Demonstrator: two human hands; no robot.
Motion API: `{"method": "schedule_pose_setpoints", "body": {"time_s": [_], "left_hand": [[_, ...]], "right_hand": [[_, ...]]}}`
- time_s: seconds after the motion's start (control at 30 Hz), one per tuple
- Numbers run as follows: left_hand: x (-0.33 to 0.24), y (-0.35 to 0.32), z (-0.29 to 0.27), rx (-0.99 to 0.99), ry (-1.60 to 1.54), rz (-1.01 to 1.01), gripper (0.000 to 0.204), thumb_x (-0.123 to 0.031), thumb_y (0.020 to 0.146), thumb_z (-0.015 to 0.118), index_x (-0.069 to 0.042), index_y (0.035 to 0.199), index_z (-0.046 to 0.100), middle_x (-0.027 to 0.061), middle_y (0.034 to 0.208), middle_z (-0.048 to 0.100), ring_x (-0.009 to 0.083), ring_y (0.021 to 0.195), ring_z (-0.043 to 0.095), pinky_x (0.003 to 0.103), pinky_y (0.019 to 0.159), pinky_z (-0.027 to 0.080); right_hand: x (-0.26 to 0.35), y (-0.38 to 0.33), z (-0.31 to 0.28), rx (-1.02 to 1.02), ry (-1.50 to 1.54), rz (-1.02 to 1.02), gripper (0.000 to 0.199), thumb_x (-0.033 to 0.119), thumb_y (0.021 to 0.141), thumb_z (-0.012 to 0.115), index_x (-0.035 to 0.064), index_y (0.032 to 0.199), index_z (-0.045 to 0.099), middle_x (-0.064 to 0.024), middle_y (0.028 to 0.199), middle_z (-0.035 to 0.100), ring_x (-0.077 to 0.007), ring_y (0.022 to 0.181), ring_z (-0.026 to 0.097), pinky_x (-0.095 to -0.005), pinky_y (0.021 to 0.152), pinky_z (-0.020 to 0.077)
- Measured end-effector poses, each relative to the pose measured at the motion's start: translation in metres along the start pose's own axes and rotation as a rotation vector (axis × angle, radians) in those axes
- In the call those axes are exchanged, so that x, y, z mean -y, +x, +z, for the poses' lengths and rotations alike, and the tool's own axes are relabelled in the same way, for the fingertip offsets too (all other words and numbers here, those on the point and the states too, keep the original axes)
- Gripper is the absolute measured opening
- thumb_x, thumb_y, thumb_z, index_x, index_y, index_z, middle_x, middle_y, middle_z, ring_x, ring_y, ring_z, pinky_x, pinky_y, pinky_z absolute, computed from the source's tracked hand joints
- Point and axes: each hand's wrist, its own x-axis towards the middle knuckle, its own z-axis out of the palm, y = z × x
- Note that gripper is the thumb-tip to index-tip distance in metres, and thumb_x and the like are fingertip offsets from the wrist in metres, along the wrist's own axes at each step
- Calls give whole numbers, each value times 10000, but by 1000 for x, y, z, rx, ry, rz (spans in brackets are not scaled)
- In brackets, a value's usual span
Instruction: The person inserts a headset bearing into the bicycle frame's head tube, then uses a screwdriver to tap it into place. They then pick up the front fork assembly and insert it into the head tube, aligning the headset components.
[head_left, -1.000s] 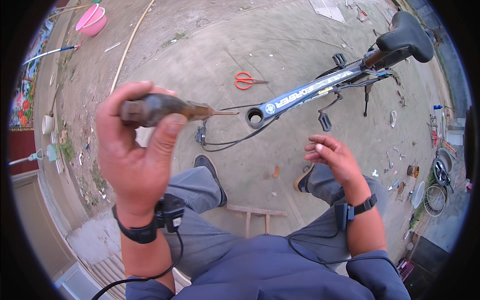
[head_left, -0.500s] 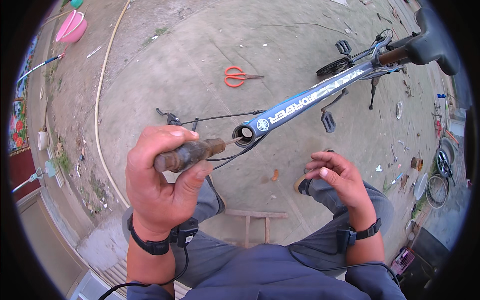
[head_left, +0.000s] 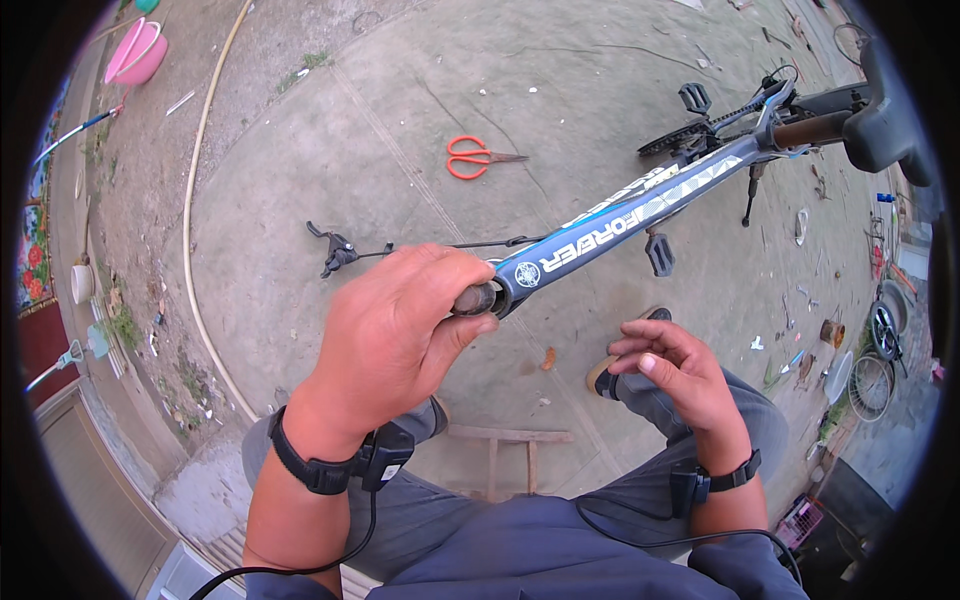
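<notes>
My left hand (head_left: 400,325) is closed around the worn dark handle of a screwdriver (head_left: 474,300), whose tip end is at the open head tube (head_left: 502,292) of a bicycle frame. The shaft is hidden by my fingers and the tube's rim. From that tube the blue-grey bicycle frame (head_left: 640,214) runs back to the upper right. Over my right knee hovers my right hand (head_left: 682,375), fingers loosely bent and apart, holding nothing. A brake lever (head_left: 338,250) on a black cable lies on the ground beyond my left hand.
Orange-handled scissors (head_left: 470,158) lie on the concrete ahead. A wooden stool frame (head_left: 510,436) stands between my feet. The pedal (head_left: 660,255) and black saddle (head_left: 885,110) are at the right. A long hose (head_left: 197,180) crosses the left side; a pink basket (head_left: 137,52) sits far left.
My left hand has moved right and forward, bringing the screwdriver's handle up against the head tube; its shaft, visible before, is now hidden. My right hand has barely moved.
</notes>
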Motion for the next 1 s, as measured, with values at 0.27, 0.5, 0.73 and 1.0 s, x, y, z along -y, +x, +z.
{"method": "schedule_pose_setpoints", "body": {"time_s": [0.27,0.5,0.73,1.0], "left_hand": [[11,5,5,54,-54,-110,371,-39,767,791,-73,1096,623,94,882,660,296,773,632,369,648,492],[16,-1,5,73,-73,-166,374,-18,781,791,-59,1109,616,100,927,662,267,771,647,348,669,506],[14,-23,9,-8,-104,-254,394,-12,797,795,-50,1143,613,105,1032,701,227,791,678,312,712,552],[9,-50,24,-205,-143,-302,402,-59,801,809,-64,1147,605,111,1015,708,259,797,714,325,664,547]], "right_hand": [[5,9,0,4,0,16,436,154,985,640,-42,1359,532,-149,1207,660,-240,1084,669,-350,947,518],[3,11,0,11,22,4,441,168,993,638,-42,1364,524,-168,1210,657,-257,1084,673,-359,937,520],[-1,12,0,11,35,5,440,154,990,635,-44,1366,520,-176,1199,654,-271,1068,676,-364,926,518],[-6,11,6,8,15,-5,426,160,986,637,-44,1344,527,-159,1179,657,-264,1054,673,-364,920,516]]}}
